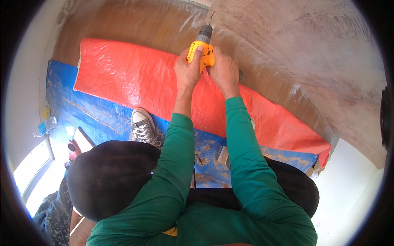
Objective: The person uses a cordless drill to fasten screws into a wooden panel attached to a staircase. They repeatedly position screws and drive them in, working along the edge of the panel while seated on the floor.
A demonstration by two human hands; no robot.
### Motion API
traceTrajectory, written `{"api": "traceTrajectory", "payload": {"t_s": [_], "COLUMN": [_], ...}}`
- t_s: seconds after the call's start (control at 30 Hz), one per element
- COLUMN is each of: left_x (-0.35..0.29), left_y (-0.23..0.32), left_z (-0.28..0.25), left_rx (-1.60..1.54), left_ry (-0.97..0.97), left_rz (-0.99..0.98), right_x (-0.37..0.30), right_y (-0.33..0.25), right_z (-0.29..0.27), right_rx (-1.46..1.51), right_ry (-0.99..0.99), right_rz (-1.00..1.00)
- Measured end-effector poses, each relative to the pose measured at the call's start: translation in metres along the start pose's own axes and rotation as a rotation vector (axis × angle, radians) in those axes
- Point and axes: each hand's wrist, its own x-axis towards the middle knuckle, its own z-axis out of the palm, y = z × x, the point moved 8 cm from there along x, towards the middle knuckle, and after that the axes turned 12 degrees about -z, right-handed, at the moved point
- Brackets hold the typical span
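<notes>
Ideally, your left hand [187,70] and right hand [225,71], fingers closed around the yellow-and-black plastic drill [203,42], press squarely along its slender metal bit [211,18].

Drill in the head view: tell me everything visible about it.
The drill has a yellow, plastic-looking housing with dark details, a black-and-grey chuck and a thin bit. It points away from the person, angled slightly right. The left hand grips its left side, thumb on the housing; the right hand holds its right side. Much of the handle is hidden. Whether the bit touches a surface, or spins, can't be told.
</notes>
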Motion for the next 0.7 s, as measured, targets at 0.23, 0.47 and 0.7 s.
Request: {"api": "traceTrajectory", "payload": {"t_s": [0.23, 0.47, 0.7], "left_x": [0.004, 0.011, 0.016], "left_y": [0.001, -0.003, 0.000], "left_z": [0.000, 0.001, 0.001], "left_rx": [0.003, 0.055, 0.079], "left_ry": [-0.002, 0.017, 0.030], "left_rz": [0.033, 0.042, 0.070], "right_x": [0.001, 0.003, 0.005], "right_y": [0.001, 0.003, 0.005], "right_z": [0.002, 0.003, 0.004], "right_rx": [-0.006, -0.012, -0.005], "right_ry": [-0.039, -0.010, 0.012], "right_rz": [0.027, 0.013, 0.008]}}
